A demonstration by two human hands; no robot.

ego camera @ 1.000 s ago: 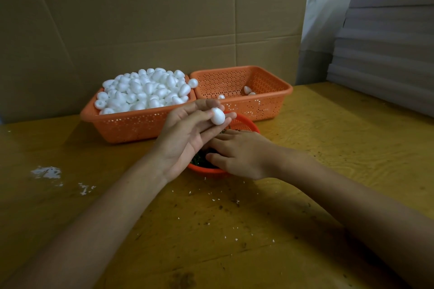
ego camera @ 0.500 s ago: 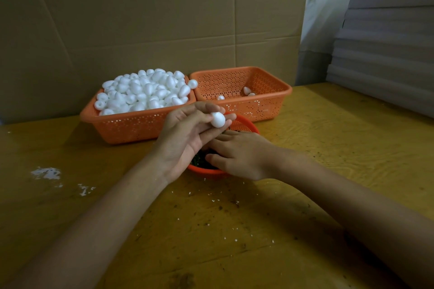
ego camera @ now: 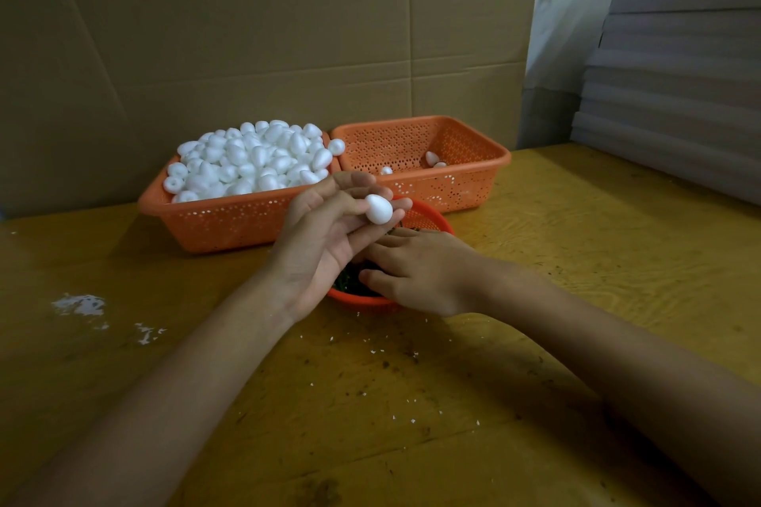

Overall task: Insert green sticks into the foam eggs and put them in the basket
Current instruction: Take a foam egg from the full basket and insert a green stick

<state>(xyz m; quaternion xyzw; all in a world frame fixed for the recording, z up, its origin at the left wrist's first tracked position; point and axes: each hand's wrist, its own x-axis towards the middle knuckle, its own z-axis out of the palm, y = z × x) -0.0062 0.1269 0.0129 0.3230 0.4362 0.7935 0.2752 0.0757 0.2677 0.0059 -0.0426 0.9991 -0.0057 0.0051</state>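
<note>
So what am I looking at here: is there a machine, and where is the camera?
No machine: these are a person's two bare hands, filmed by a camera worn on the head, looking forward and down. The left hand holds one white foam egg in its fingers. The right hand reaches into a small round red basket of dark green sticks; whether it holds one is hidden. Behind, on the wooden table, stand two orange baskets: the left basket is heaped with eggs, the right basket holds only a few. White crumbs lie on the table.
</note>
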